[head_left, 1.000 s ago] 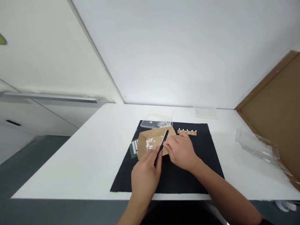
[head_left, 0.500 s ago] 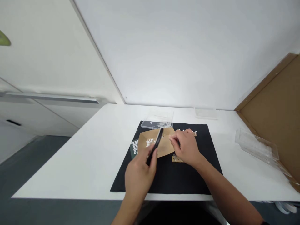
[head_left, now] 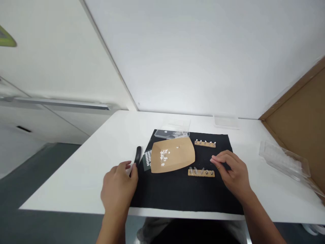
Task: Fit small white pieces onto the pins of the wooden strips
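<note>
My left hand [head_left: 118,184] is at the left edge of the black mat [head_left: 177,193], fingers closed round a slim black tool [head_left: 137,156] with a rounded end; its kind is unclear. A whitish part shows by the fingertips. My right hand [head_left: 232,171] pinches a small pale piece [head_left: 211,160], seemingly a nail tip, above the mat's right side. Between the hands, a brown paper tray [head_left: 180,159] holds loose white nail tips [head_left: 164,156]. A wooden strip [head_left: 209,174] bears clear tips on some of its metal posts. Farther back, another wooden strip [head_left: 205,144] carries small white tips.
A green card [head_left: 146,166] with rows of white ovals lies partly under the tray. Behind stands an open clear box [head_left: 162,135] with tips. Another clear box [head_left: 281,159] is at the right by a cardboard panel [head_left: 299,98]. A shallow clear tray [head_left: 225,122] sits near the wall.
My hands have moved apart. The left went down and left with the black tool, and the right moved right, away from the paper tray, still pinching. Both wooden strips now show fully.
</note>
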The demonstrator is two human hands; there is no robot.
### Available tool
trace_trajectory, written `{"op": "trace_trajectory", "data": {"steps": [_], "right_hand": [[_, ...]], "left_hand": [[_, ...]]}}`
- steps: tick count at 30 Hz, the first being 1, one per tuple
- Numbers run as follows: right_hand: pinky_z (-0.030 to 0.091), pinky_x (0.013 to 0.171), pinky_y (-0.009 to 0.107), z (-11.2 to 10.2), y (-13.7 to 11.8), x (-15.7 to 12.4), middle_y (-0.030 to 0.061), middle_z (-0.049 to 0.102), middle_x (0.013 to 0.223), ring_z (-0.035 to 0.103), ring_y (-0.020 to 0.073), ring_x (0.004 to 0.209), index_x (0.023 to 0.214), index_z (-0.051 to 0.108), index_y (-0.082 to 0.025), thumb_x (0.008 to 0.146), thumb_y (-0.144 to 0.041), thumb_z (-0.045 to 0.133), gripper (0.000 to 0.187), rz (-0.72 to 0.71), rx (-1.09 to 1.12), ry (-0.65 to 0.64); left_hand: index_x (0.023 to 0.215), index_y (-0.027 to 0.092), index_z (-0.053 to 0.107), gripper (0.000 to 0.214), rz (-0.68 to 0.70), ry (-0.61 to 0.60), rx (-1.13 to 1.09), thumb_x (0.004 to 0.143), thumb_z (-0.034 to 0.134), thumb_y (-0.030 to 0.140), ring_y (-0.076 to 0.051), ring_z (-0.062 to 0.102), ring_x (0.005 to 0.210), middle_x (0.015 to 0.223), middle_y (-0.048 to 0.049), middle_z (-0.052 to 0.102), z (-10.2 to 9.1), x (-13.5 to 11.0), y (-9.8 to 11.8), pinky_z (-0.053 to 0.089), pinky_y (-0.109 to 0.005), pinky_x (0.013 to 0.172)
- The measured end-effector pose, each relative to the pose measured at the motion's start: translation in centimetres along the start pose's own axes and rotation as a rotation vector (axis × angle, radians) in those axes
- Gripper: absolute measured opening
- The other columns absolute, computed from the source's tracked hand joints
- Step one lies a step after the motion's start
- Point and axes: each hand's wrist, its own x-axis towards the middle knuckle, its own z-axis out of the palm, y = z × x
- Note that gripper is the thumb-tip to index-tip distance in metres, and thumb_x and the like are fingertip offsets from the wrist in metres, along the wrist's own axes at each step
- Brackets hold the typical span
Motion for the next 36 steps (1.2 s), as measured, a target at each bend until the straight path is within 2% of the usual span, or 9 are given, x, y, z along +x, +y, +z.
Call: {"op": "trace_trajectory", "data": {"steps": [2,4,6,10,15,19,25,32,36], "right_hand": [[0.050,0.069,0.032,-0.1,0.3,-0.9,-0.0002,0.073,0.088,0.069,0.0164,0.080,0.095,0.072,-0.026,0.100,-0.019,0.071,0.009,0.017,0.017,0.025],[0.051,0.069,0.032,-0.3,0.4,-1.8,-0.0003,0.075,0.089,0.069,0.0162,0.080,0.096,0.074,-0.026,0.099,-0.017,0.074,0.009,0.007,-0.008,0.031],[0.050,0.070,0.032,-0.3,0.1,-2.7,-0.0010,0.076,0.088,0.070,0.0155,0.079,0.098,0.075,-0.026,0.097,-0.015,0.076,0.011,-0.032,-0.047,0.030],[0.050,0.073,0.032,0.0,-0.7,-4.0,-0.0014,0.079,0.087,0.072,0.0142,0.077,0.097,0.075,-0.024,0.093,-0.014,0.081,0.012,-0.103,-0.040,0.056],[0.048,0.070,0.033,0.5,-1.4,-5.1,-0.0007,0.080,0.086,0.072,0.0140,0.071,0.097,0.077,-0.023,0.093,-0.013,0.080,0.012,-0.127,-0.058,0.062],[0.046,0.065,0.033,0.4,-1.8,-6.3,0.0006,0.082,0.089,0.073,0.0144,0.069,0.105,0.077,-0.023,0.094,-0.008,0.075,0.019,-0.152,-0.102,0.055],[0.048,0.067,0.033,0.4,-1.8,-7.7,0.0025,0.084,0.095,0.077,0.0165,0.076,0.114,0.074,-0.025,0.096,-0.006,0.071,0.026,-0.209,-0.139,0.054],[0.048,0.067,0.033,0.7,-2.1,-7.8,0.0044,0.083,0.094,0.076,0.0159,0.077,0.104,0.071,-0.020,0.094,-0.004,0.073,0.019,-0.256,-0.152,0.051],[0.046,0.065,0.032,0.7,-2.5,-7.7,0.0014,0.081,0.087,0.073,0.0140,0.073,0.095,0.069,-0.021,0.096,-0.005,0.070,0.016,-0.259,-0.179,0.023]], "left_hand": [[0.110,0.015,0.074,0.041,0.079,0.198,-0.028,0.101,0.046,0.044,-0.040,0.064,0.116,0.115,-0.0204,0.072,0.2,-0.8,0.5,0.052,-0.050,0.097],[0.102,0.017,0.073,0.035,0.148,0.246,-0.182,0.099,0.052,0.045,-0.033,0.067,0.102,0.105,-0.0155,0.072,0.2,-2.2,1.7,0.054,-0.046,0.094],[0.101,0.020,0.072,0.029,0.215,0.052,-0.480,0.096,0.061,0.046,-0.023,0.067,0.079,0.092,-0.0075,0.072,0.3,-4.1,3.4,0.055,-0.034,0.073],[0.096,0.021,0.074,0.026,0.384,-0.457,-0.880,0.098,0.063,0.044,-0.019,0.070,0.084,0.092,-0.0063,0.072,0.7,-8.6,7.5,0.054,-0.025,0.066],[0.102,0.020,0.076,0.026,0.355,-0.754,-1.046,0.097,0.066,0.043,-0.018,0.067,0.079,0.090,-0.0067,0.069,1.4,-11.5,11.0,0.050,-0.021,0.057],[0.100,0.019,0.076,0.026,0.317,-0.850,-1.037,0.093,0.071,0.044,-0.020,0.067,0.081,0.091,-0.0083,0.072,2.2,-11.9,11.8,0.049,-0.022,0.056],[0.097,0.021,0.081,0.022,0.359,-0.855,-1.057,0.093,0.074,0.042,-0.020,0.067,0.085,0.090,-0.0070,0.072,3.1,-12.1,11.6,0.056,-0.027,0.074],[0.095,0.024,0.085,0.018,0.332,-0.899,-1.174,0.092,0.078,0.039,-0.020,0.069,0.089,0.092,-0.0066,0.074,3.5,-11.8,11.4,0.054,-0.030,0.084],[0.092,0.020,0.083,0.028,0.182,-0.985,-1.211,0.087,0.081,0.047,-0.016,0.064,0.077,0.092,-0.0067,0.073,3.2,-12.2,11.5,0.051,-0.023,0.063]]}}
